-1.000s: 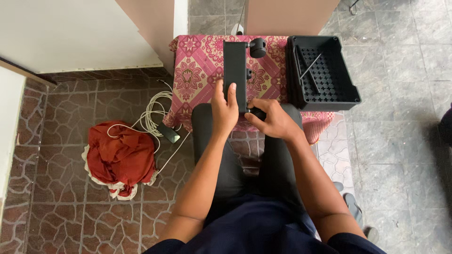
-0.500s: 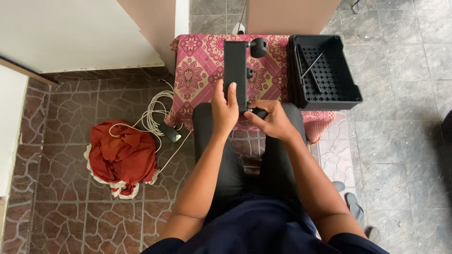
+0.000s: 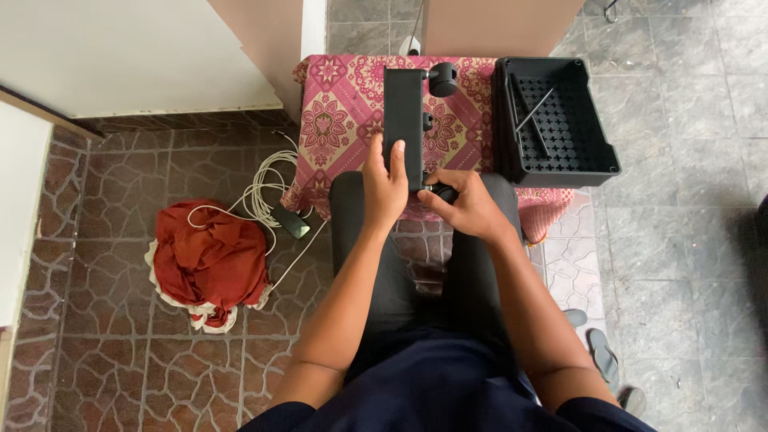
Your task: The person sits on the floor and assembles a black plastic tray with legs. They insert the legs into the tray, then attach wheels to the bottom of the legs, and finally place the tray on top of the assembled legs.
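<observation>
A long black flat bar [image 3: 403, 112] lies lengthwise on a low table covered with a pink patterned cloth [image 3: 340, 112]. A black caster wheel [image 3: 442, 79] is fixed at the bar's far end. My left hand [image 3: 384, 188] presses down on the bar's near end, fingers spread over it. My right hand [image 3: 464, 204] is closed around a second black caster wheel [image 3: 445, 193] right beside the bar's near corner. Both forearms reach out over my knees.
A black perforated plastic tray [image 3: 596, 152] with thin metal rods inside sits at the table's right end. On the tiled floor to the left are a red cloth heap [image 3: 210, 260], a coiled white cable [image 3: 264, 192] and a dark charger block [image 3: 290, 222]. Sandals [image 3: 600, 352] lie at lower right.
My right hand has shifted slightly toward the bar's near end with the caster. My left hand and the bar have stayed in place.
</observation>
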